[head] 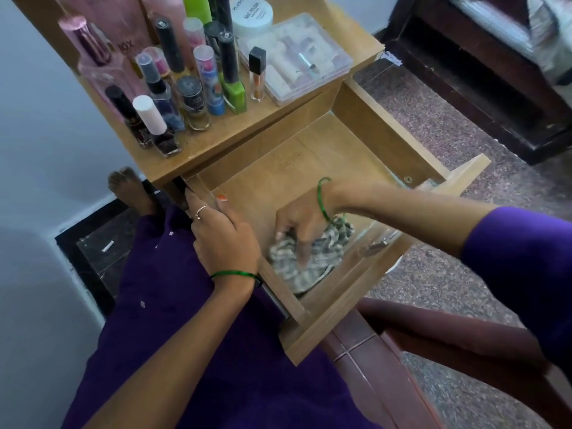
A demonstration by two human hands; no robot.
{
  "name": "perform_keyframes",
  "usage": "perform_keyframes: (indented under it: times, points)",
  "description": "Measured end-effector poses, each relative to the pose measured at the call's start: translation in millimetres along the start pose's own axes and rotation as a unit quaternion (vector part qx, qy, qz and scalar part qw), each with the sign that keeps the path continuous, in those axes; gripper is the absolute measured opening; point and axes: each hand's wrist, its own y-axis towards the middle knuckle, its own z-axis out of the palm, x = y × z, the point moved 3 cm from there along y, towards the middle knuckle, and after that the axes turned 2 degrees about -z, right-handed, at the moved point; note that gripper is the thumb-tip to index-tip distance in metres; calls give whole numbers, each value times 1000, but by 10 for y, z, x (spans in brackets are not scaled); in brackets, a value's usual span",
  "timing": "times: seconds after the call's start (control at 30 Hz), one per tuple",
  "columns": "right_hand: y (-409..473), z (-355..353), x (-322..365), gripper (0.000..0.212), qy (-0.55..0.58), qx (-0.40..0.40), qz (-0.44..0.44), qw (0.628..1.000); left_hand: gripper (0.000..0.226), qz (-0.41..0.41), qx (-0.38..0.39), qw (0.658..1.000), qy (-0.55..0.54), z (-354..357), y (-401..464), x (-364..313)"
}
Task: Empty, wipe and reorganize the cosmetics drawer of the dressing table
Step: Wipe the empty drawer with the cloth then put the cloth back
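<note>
The drawer (pixel 309 168) stood pulled well out from under the dressing table (pixel 216 144), and its floor looked bare apart from the cloth, so the emptying step seemed done. The cosmetics were parked on the tabletop: nail polish bottles (pixel 161 128) along the front edge, taller perfume & spray bottles (pixel 93 57) behind them toward the back left corner, a clear plastic box (pixel 297 63) of small items at the right edge w/ a white jar (pixel 252 13) behind it. The right hand (pixel 301 224) was inside the drawer near its front right corner, fingers curled down and pressing into a crumpled checked cloth (pixel 309 255) against the drawer floor; judged as mid-wipe. The left hand (pixel 223 233) rested on the drawer's left side wall, fingers closed over the top edge w/ the thumb inside, prob. steadying it. Couldn't tell how much of the floor had been covered; the back half looked dry & clean but no visible diff. Left to do, as far as shown: finish wiping floor + walls, take the cloth out, then put everything back in order. Roughly halfway, at a guess.
</note>
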Motion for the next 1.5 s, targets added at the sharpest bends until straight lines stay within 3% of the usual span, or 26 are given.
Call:
perform_keyframes:
  times: [0.17,0.33,0.43,0.53,0.67,0.73,0.8,0.87,0.93,1.0,1.07,1.13,1.27,1.33,1.4,1.5]
  points:
    - [101,77,-145,34,-143,16,92,985,61,1,0,1000,-6,27,26,84]
    - [-384,-147,-349,25,-262,45,257,929,60,-9,4,1000,-5,27,29,91]
    - [-469,-320,-37,26,-217,-2,202,955,59,-10,7,1000,-4,19,15,58]
    - [-256,-203,307,42,-156,27,106,982,60,-12,6,1000,-1,11,15,40]
    - [-262,-3,164,15,-194,42,176,964,59,-7,9,1000,1,20,18,73]
    - [-389,-11,-63,16,-228,53,237,943,60,-10,9,1000,-1,28,16,83]
    - [-534,-66,-265,32,-279,64,293,912,61,-14,8,1000,-1,33,16,88]
    - [-632,-140,-348,25,-283,47,323,902,61,-14,8,1000,-5,29,18,95]
    - [-596,-202,-227,8,-268,7,269,925,59,-10,7,1000,-4,32,22,91]
    - [-433,-138,24,9,-223,4,188,957,60,-8,9,1000,1,26,16,85]
    - [-331,-13,216,17,-207,28,169,963,59,-8,11,1000,2,14,16,84]
    - [-393,25,231,13,-238,58,200,949,59,-9,11,1000,2,17,24,97]
    - [-742,-63,17,34,-321,141,337,874,62,-16,10,1000,-2,30,29,101]
    - [-778,-168,-47,18,-304,100,339,885,60,-17,8,1000,-2,26,18,88]
    - [-689,-289,-32,17,-263,21,267,927,59,-16,4,1000,3,25,15,69]
    - [-420,-273,82,23,-195,18,157,968,59,-14,4,1000,8,30,27,75]
